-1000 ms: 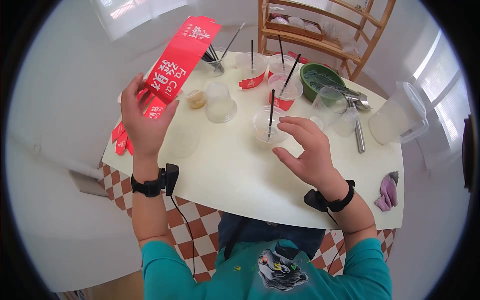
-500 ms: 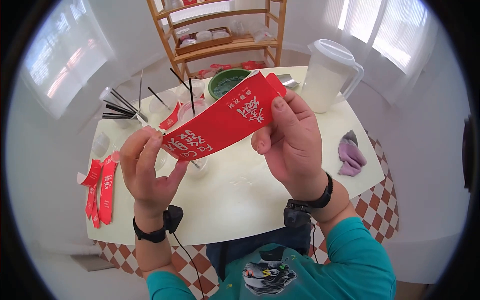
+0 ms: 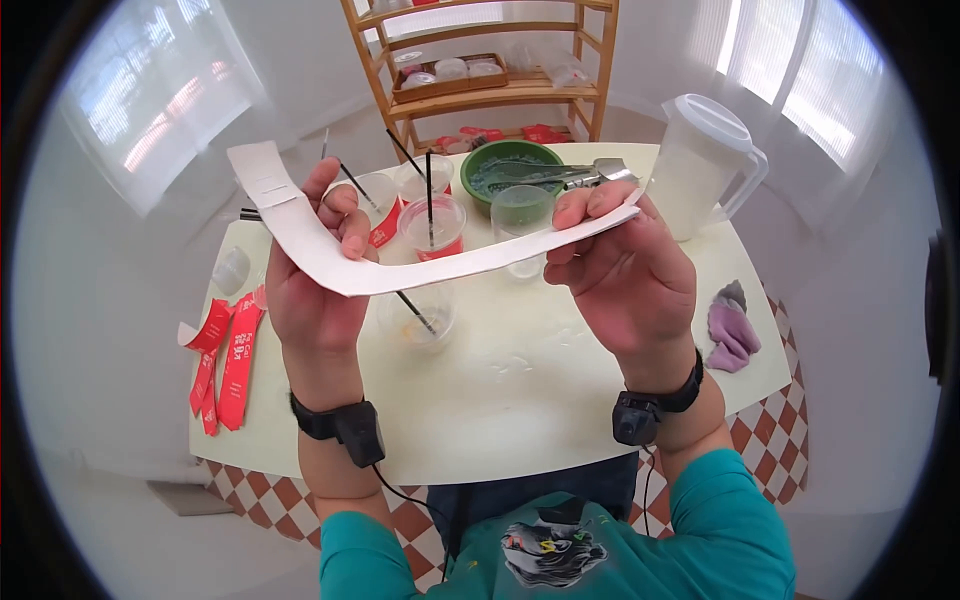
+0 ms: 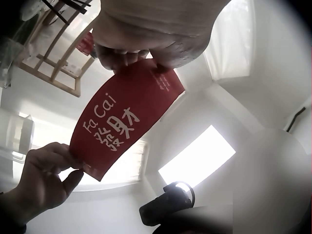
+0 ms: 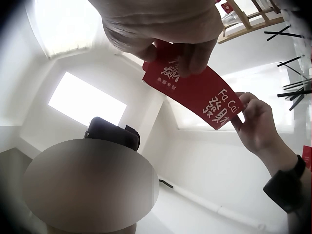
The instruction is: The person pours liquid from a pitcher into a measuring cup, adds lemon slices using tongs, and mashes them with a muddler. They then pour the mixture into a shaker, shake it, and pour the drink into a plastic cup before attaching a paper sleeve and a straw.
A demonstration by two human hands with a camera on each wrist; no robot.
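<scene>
A paper cup sleeve (image 3: 430, 275) is stretched between both hands over the table, bent in a curve, its plain white side towards the head camera. My left hand (image 3: 318, 295) holds its left part, with fingers over the white side; a slit shows near that end. My right hand (image 3: 640, 280) pinches the other end, fingers on top. In the left wrist view the outer face of the sleeve (image 4: 124, 92) is red with white "Fa Cai" lettering. Below the sleeve stands a clear cup (image 3: 440, 318) with a black straw.
Several cups with straws, one a red-sleeved cup (image 3: 435, 230), stand behind. Farther back are a green bowl (image 3: 485, 180), a metal scoop (image 3: 612, 170) and a lidded pitcher (image 3: 700, 165). Red sleeves (image 3: 238, 365) lie at left, a purple cloth (image 3: 733, 335) at right.
The right hand, free a second ago, has taken the sleeve's other end. The sleeve has come to the middle and turned from its red side to its white side.
</scene>
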